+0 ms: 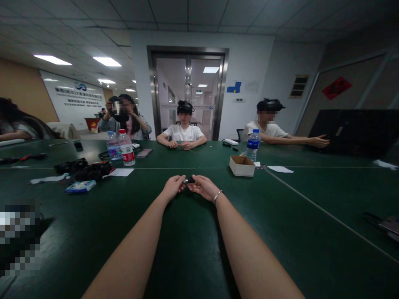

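Out in front of me, just above the green table (187, 241), both my hands meet around a small black piece with a silver end (190, 180). My left hand (173, 187) pinches at the silver end, its fingers closed. The black end sits between the thumb and fingers of my right hand (205, 188), which has a silver bracelet (217, 196) at the wrist. Fingers cover part of the piece, and it is too small to tell its exact kind.
An open white box (242, 168) and a blue-labelled water bottle (253, 145) stand to the right. Leftward are two bottles, black gear (93, 171), a tissue pack (81, 186) and paper. Across the table sit people wearing headsets; one person holds a camera. A large black case (355, 131) stands far right.
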A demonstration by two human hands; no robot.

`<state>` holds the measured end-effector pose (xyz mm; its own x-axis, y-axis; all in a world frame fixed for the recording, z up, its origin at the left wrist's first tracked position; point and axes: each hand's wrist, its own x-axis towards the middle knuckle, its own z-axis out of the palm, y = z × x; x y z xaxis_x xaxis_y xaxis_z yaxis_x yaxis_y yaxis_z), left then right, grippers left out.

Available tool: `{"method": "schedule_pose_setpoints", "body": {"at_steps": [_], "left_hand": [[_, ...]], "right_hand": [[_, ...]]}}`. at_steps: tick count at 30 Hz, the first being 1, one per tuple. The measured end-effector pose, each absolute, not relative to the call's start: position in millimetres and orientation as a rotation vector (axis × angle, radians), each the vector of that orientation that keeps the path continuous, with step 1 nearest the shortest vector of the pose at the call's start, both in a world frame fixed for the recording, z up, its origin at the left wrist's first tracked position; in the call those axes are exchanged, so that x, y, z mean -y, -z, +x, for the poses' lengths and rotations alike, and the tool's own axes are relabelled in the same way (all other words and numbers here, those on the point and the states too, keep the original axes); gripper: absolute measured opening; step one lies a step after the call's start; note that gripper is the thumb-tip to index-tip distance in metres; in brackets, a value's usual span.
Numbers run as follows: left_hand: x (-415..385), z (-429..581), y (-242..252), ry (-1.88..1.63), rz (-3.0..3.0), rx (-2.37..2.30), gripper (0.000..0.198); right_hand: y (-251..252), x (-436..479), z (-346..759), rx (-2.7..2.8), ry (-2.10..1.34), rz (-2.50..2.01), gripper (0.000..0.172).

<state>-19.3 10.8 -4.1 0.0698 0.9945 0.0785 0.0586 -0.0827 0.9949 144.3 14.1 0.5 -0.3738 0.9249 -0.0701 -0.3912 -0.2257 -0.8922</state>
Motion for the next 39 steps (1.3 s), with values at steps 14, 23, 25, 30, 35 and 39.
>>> {"method": "schedule_pose_setpoints", "body": {"at_steps": [14, 23, 25, 30, 35, 39], "left_hand": [[-11.8, -21.5, 6.3, -1.230, 1.408, -1.101, 0.037], [-12.3, -23.0, 7.9, -1.249, 1.372, -1.075, 0.039], [-13.5, -20.9, 6.4, -1.208, 1.411, -1.200, 0.040], [-13.4, -17.4, 0.3, -1.105, 1.580, -1.488, 0.055], [-15.2, -17.6, -0.7, -1.118, 1.501, -1.519, 0.060], [-10.0, -15.4, -2.3, -1.220, 1.309, -1.344, 0.053]], "right_hand": [[-2.5, -12.6, 144.3, 1.028, -1.758, -0.785, 0.013], [-1.7, -13.2, 144.8, 1.054, -1.778, -0.757, 0.012], [-2.6, -12.5, 145.1, 1.068, -1.790, -0.756, 0.010], [-2.6, -12.1, 146.5, 1.074, -1.784, -0.757, 0.006], [-1.3, -13.0, 147.0, 1.119, -1.785, -0.721, 0.013], [-1.7, -12.7, 146.4, 1.068, -1.757, -0.752, 0.007]]}}
